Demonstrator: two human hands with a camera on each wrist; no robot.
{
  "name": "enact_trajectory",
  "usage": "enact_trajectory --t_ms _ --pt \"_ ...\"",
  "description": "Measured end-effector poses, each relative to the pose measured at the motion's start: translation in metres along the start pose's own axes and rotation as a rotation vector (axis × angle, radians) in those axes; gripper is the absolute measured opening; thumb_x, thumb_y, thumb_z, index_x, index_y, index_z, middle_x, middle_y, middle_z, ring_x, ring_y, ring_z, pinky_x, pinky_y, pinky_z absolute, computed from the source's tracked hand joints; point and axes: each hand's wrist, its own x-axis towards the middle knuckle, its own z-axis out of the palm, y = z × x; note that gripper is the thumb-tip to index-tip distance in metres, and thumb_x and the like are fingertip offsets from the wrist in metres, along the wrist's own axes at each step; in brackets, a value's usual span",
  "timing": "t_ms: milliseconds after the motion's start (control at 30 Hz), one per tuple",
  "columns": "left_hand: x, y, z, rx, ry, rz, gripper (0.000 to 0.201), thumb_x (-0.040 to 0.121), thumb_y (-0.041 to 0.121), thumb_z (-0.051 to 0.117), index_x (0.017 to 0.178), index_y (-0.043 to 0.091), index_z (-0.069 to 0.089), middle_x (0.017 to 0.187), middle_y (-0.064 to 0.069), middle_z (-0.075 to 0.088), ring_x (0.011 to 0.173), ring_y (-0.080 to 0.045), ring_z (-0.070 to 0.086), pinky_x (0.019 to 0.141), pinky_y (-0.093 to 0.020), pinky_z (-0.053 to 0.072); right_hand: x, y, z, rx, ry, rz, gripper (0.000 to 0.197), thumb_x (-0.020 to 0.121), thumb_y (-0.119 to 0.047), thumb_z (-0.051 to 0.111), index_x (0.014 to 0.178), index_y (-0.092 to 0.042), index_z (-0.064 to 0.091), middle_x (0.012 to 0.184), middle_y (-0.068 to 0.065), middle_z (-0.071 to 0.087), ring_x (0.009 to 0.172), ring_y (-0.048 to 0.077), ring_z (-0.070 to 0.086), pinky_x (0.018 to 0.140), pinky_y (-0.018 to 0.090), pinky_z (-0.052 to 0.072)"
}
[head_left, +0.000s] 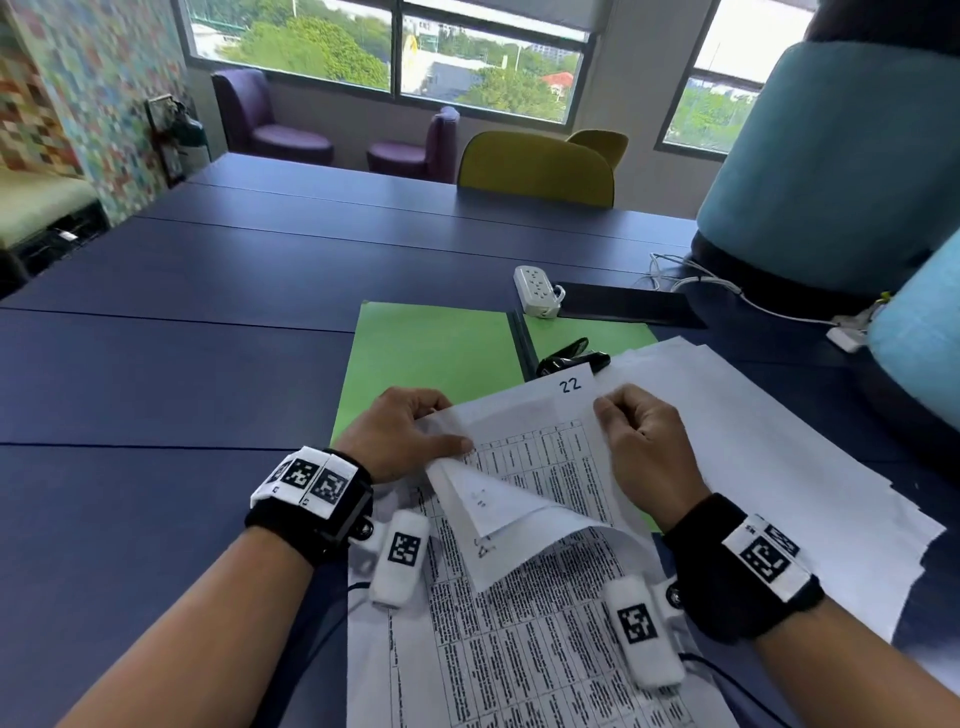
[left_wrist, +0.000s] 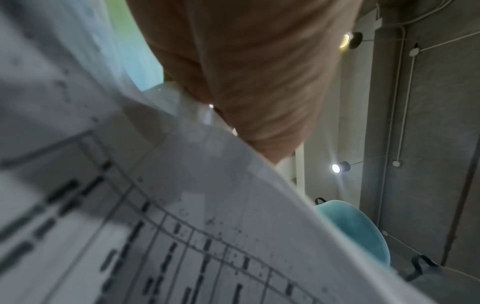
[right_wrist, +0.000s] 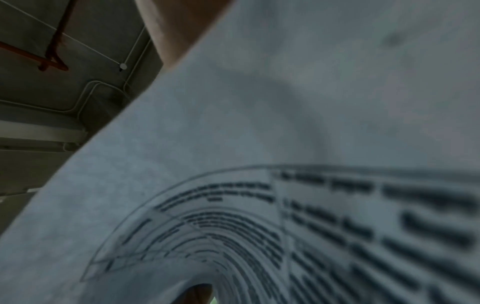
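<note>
left hand (head_left: 400, 434) pinches the folded-back corner of the printed sheets (head_left: 535, 467); right hand (head_left: 641, 447) grips their top edge; sheets raised over the green folder (head_left: 431, 353) on the blue table (head_left: 182, 338)

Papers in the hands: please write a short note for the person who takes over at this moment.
Left hand pinches the top left corner of the printed papers; right hand pinches the right corner, by the written 22.
Papers are over the open green folder; black clip on it; loose sheets at right.
Done: some leaves folded back.
Left: probably sorting the rest.
</note>
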Motion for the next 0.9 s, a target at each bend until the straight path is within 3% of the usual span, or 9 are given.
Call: enact_trajectory --t_ms 100,167,233,333,433,567,667,767,900 --pt "0.002 -0.003 -0.002 0.013 0.0 0.002 0.018 0.075 0.03 0.088 0.077 0.023 0.072 0.076 0.0 0.075 0.063 -0.009 0.059 0.067 -0.03 0.049 0.002 0.002 -0.009 0.111 0.016 0.018 0.028 0.099 -0.017 0.056 0.071 -0.013 0.057 0.061 0.002 0.052 0.052 0.012 0.042 0.051 0.027 0.035" --pt "0.002 -0.003 -0.002 0.018 0.0 0.005 0.018 0.075 0.031 0.088 0.074 0.023 0.072 0.071 0.004 0.072 0.06 -0.006 0.056 0.064 -0.026 0.046 0.001 0.005 -0.016 0.158 -0.098 0.051 0.023 0.093 -0.02 0.067 0.074 -0.008 0.062 0.066 0.011 0.059 0.055 0.016 0.047 0.05 0.026 0.037" --pt "0.001 -0.001 -0.002 0.033 0.013 -0.002 0.023 0.072 0.031 0.089 0.077 0.021 0.07 0.067 0.007 0.067 0.059 -0.005 0.053 0.062 -0.024 0.042 -0.002 0.007 -0.02 0.14 -0.189 0.046 0.023 0.084 -0.024 0.076 0.072 -0.007 0.067 0.064 0.009 0.061 0.055 0.013 0.049 0.052 0.026 0.039" --pt "-0.001 0.002 -0.002 0.042 0.041 -0.001 0.036 0.067 0.028 0.093 0.079 0.017 0.061 0.068 0.009 0.059 0.061 -0.009 0.048 0.061 -0.025 0.038 -0.007 0.005 -0.025 0.192 -0.214 -0.006 0.042 0.071 -0.05 0.082 0.069 -0.011 0.069 0.061 0.007 0.061 0.055 0.013 0.049 0.053 0.027 0.041" --pt "-0.001 0.001 -0.003 0.058 0.041 -0.007 0.036 0.065 0.028 0.094 0.071 0.019 0.059 0.067 0.01 0.059 0.063 -0.01 0.05 0.062 -0.026 0.04 -0.011 0.002 -0.027 0.18 -0.314 -0.053 0.041 0.067 -0.052 0.084 0.082 -0.015 0.074 0.077 0.015 0.069 0.07 0.021 0.059 0.067 0.032 0.049" --pt "-0.001 0.0 -0.005 0.044 0.0 -0.065 0.025 0.066 0.031 0.093 0.065 0.018 0.072 0.06 0.008 0.068 0.056 -0.006 0.055 0.063 -0.027 0.047 -0.012 0.003 -0.026 0.105 -0.387 -0.087 0.045 0.065 -0.06 0.081 0.088 -0.021 0.077 0.087 0.004 0.075 0.086 0.025 0.069 0.083 0.04 0.054" --pt "0.0 -0.001 -0.008 0.059 -0.031 -0.107 0.035 0.066 0.041 0.091 0.071 0.01 0.077 0.066 -0.006 0.072 0.06 -0.011 0.055 0.062 -0.03 0.043 -0.011 0.002 -0.029 0.197 -0.442 -0.027 0.058 0.065 -0.065 0.078 0.096 -0.017 0.076 0.097 0.009 0.075 0.096 0.026 0.07 0.089 0.038 0.054" --pt "0.001 -0.002 -0.012 0.066 -0.035 -0.158 0.043 0.064 0.047 0.091 0.074 0.007 0.077 0.07 -0.012 0.072 0.062 -0.015 0.055 0.062 -0.031 0.041 -0.013 -0.002 -0.025 0.054 -0.44 -0.104 0.017 0.079 -0.039 0.08 0.073 -0.024 0.074 0.073 -0.003 0.071 0.065 0.019 0.062 0.064 0.032 0.049" --pt "0.0 0.002 -0.015 0.075 -0.03 -0.206 0.039 0.064 0.043 0.092 0.069 0.008 0.076 0.06 0.001 0.066 0.053 -0.011 0.051 0.057 -0.025 0.038 -0.007 -0.001 -0.025 0.059 -0.191 -0.106 0.039 0.092 -0.017 0.068 0.054 -0.022 0.059 0.054 -0.005 0.056 0.051 0.011 0.049 0.05 0.025 0.038"
